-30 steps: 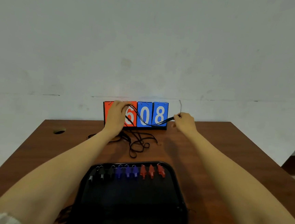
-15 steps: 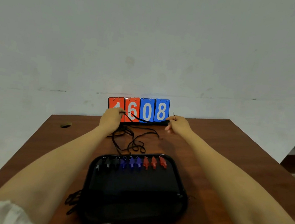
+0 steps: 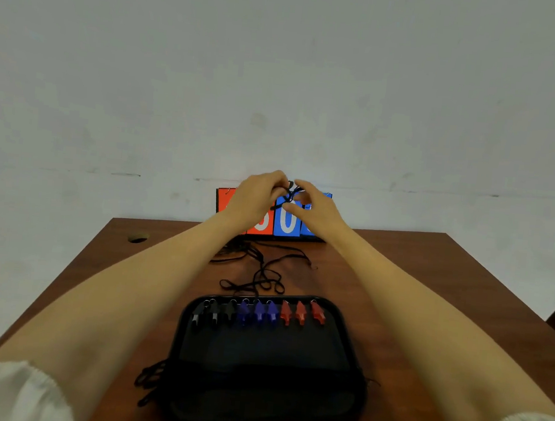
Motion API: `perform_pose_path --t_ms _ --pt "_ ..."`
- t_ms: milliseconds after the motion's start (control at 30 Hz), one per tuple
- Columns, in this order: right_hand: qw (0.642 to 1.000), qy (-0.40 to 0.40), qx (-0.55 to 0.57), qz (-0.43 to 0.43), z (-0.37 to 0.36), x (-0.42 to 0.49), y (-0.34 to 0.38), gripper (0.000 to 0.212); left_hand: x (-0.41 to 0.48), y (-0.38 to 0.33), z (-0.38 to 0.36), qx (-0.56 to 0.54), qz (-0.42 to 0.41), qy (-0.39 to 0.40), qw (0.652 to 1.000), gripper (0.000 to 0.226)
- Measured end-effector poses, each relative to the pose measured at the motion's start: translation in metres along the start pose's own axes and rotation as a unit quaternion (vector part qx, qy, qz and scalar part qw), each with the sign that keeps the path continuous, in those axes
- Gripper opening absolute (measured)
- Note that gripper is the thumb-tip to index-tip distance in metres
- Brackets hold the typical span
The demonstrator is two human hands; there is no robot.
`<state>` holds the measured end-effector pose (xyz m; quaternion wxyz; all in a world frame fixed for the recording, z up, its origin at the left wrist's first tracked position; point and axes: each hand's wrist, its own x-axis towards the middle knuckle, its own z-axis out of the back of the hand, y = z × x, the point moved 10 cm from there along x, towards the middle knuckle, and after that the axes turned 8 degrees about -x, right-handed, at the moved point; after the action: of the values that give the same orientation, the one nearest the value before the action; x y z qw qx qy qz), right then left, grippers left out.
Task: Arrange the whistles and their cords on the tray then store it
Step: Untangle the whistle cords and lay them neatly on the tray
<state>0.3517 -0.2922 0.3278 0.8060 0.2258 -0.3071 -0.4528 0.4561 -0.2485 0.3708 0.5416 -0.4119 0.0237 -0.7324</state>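
A black tray (image 3: 263,397) lies near the table's front edge. Along its far rim stands a row of whistles: black ones (image 3: 214,313) at left, blue ones (image 3: 258,311) in the middle, red ones (image 3: 300,312) at right. Behind the tray a heap of loose black cords (image 3: 257,270) lies on the wood. My left hand (image 3: 257,196) and my right hand (image 3: 313,206) are raised together in front of the scoreboard, both pinching one black cord (image 3: 289,194) bunched between the fingertips.
A flip scoreboard (image 3: 283,224) with red and blue number cards stands against the wall at the table's back edge. More black cord (image 3: 150,379) hangs out by the tray's left side. A round hole (image 3: 137,239) is in the brown table at back left.
My hands were apart with the cord stretched between them; they have come together and risen, and the cord is now gathered between the fingertips. The view has tilted.
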Motion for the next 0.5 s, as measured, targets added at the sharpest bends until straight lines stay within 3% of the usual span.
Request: perform_pose_path --t_ms 67,200,367,500 --pt "1.0 -0.022 -0.004 0.012 0.011 0.007 0.006 0.056 0.007 -0.003 0.004 -0.001 0.002 0.001 1.0 0.017" --pt "0.996 -0.083 -0.014 0.006 0.034 0.013 0.006 0.026 0.012 0.013 -0.004 0.05 0.041 0.045 0.997 0.026" --pt "0.996 -0.009 -0.033 -0.078 0.013 0.0 -0.041 0.037 -0.021 0.086 -0.017 0.179 0.134 0.109 0.969 0.027" --pt "0.99 -0.001 -0.041 -0.134 0.008 -0.022 -0.079 0.04 -0.059 0.119 -0.013 0.241 0.166 0.121 0.948 0.031"
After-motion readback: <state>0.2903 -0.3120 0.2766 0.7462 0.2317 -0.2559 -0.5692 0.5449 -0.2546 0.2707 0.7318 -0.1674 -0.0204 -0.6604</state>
